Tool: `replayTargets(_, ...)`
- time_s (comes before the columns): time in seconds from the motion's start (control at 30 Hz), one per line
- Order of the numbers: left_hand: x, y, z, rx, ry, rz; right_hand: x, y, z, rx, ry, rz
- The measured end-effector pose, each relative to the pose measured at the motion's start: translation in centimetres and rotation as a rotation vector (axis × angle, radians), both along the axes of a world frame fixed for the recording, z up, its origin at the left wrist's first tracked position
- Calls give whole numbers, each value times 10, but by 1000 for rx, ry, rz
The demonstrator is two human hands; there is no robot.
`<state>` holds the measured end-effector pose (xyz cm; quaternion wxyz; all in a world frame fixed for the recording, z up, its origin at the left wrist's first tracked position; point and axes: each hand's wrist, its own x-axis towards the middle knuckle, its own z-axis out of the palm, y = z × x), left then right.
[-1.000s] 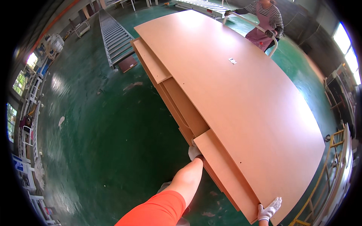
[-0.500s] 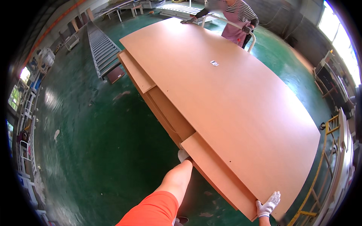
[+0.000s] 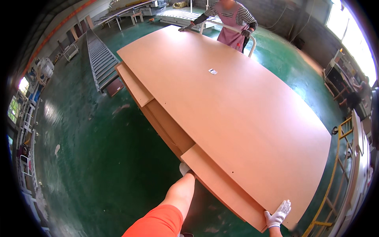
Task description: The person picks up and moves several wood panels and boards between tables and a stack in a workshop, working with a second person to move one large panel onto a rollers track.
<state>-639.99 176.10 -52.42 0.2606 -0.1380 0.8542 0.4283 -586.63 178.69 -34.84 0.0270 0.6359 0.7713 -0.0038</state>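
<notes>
A large light-brown board (image 3: 237, 114) with curved ends lies flat on top of a stack of boards. Narrower boards jut from under its left side, a near one (image 3: 221, 181) and a far one (image 3: 134, 85). My right hand (image 3: 278, 215), in a white glove, rests flat on the top board's near corner, fingers stretched out and open. At the stack's left edge, beside the near narrow board, is my gloved left hand (image 3: 184, 169); its fingers are hidden. A small white label (image 3: 212, 71) sits on the top board.
A co-worker in a pink apron (image 3: 230, 29) stands at the far end by a white tubular handle (image 3: 252, 44), one gloved hand at the board's edge. A roller conveyor (image 3: 100, 59) runs at the left. A yellow metal frame (image 3: 335, 177) with boards stands at the right.
The whole view has shifted, so the stack, conveyor and co-worker appear slightly further left and lower. Both my hands keep their places on the stack.
</notes>
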Motion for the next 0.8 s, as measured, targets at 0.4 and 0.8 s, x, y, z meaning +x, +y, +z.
replayTargets(0.4, 7, 33, -5, -2, 5, 22, 1, 46, 4, -22, -6, -12)
replayTargets(0.8, 7, 52, -7, -5, 39, 67, 2, 76, 3, -50, 26, 26)
